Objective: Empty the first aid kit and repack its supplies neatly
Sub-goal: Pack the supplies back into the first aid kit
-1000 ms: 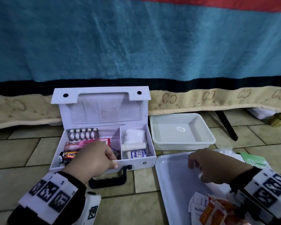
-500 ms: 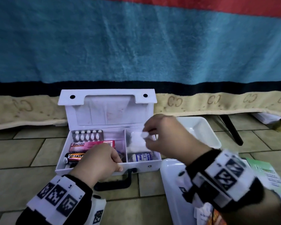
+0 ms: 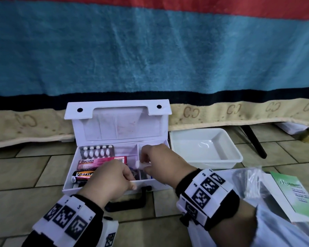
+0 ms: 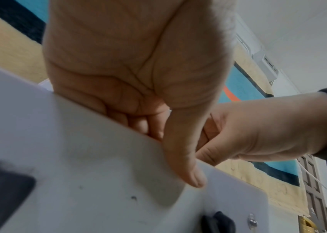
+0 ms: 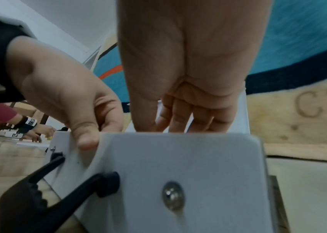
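Observation:
The white first aid kit (image 3: 150,183) stands open on the tiled floor, lid upright. Its left compartment holds a pill blister pack (image 3: 96,152), a pink Bacidin box (image 3: 102,161) and a dark V-Style tube (image 3: 82,176). My left hand (image 3: 130,180) grips the kit's front wall (image 4: 78,157), thumb outside and fingers inside. My right hand (image 3: 144,164) reaches down into the right compartment and pinches a small white wad (image 3: 140,164). In the right wrist view the front wall (image 5: 188,165) hides those fingertips. The rest of the right compartment is hidden by my hand.
A white bin (image 3: 227,157) sits just right of the kit. At the front right lie a crumpled clear plastic bag (image 3: 248,182) and a green leaflet (image 3: 292,193). A blue blanket (image 3: 150,59) hangs behind. The kit's black handle (image 3: 130,202) lies on the floor.
My right hand left the tray at the front right with the white wad, crossed to the kit and has now lowered into the right compartment. My left hand stayed on the front wall.

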